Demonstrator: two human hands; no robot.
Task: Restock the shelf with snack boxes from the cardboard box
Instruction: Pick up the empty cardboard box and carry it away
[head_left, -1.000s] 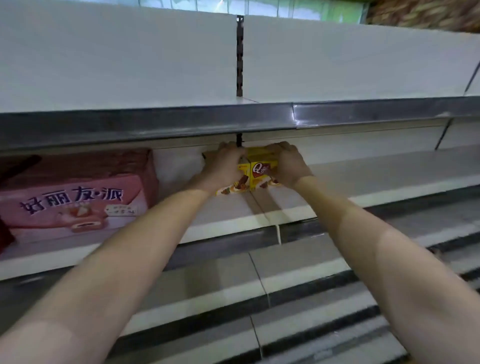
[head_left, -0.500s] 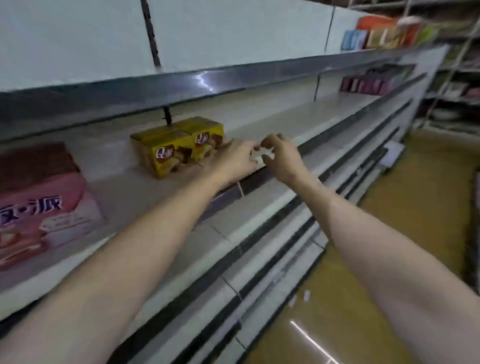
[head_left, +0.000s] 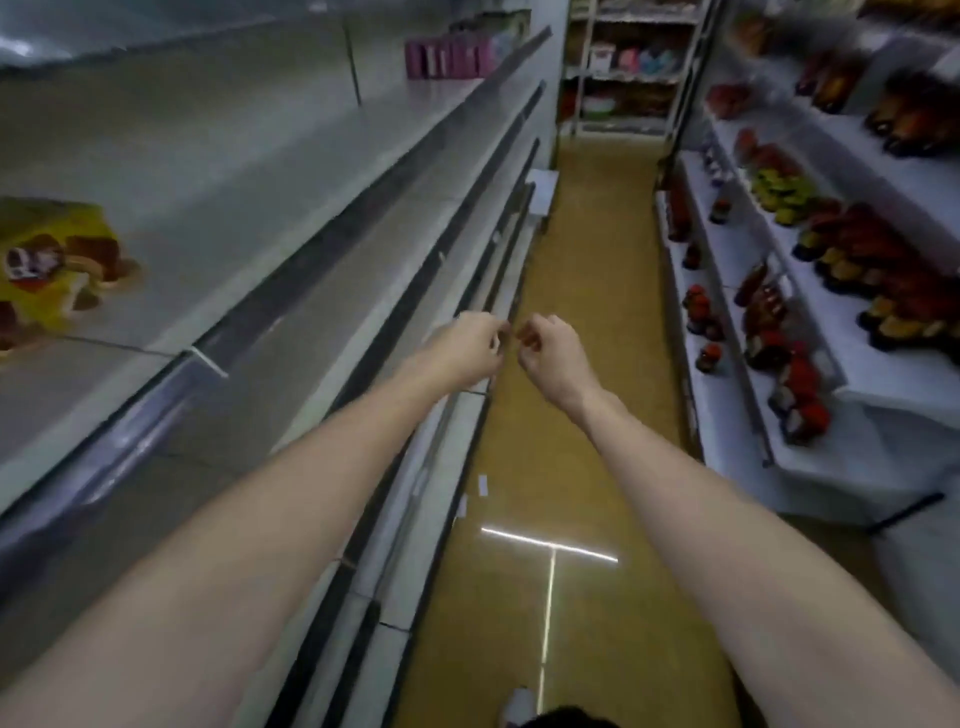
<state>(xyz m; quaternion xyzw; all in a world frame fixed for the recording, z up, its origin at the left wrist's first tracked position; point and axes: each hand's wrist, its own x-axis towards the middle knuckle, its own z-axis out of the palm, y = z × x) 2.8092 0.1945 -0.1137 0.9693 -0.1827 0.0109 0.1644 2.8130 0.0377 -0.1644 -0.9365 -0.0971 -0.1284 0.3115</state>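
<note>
While stretched out over the aisle floor (head_left: 571, 415), left hand (head_left: 467, 348) and right hand (head_left: 553, 353) almost touching, fingers loosely curled, holding nothing. Yellow snack boxes (head_left: 47, 270) far left on the shelf (head_left: 249, 218), blurred, count unclear. Purple boxes (head_left: 449, 57) farther along; bottles (head_left: 769, 332) on racks opposite.

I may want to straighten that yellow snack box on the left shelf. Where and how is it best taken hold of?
Probably by its two side faces, coming from the aisle side. The yellow snack box sits on the shelf with its printed front facing the aisle and bare shelf to its right; the picture is blurred, so its edges are unclear. Both the left hand and right hand hold nothing.
</note>
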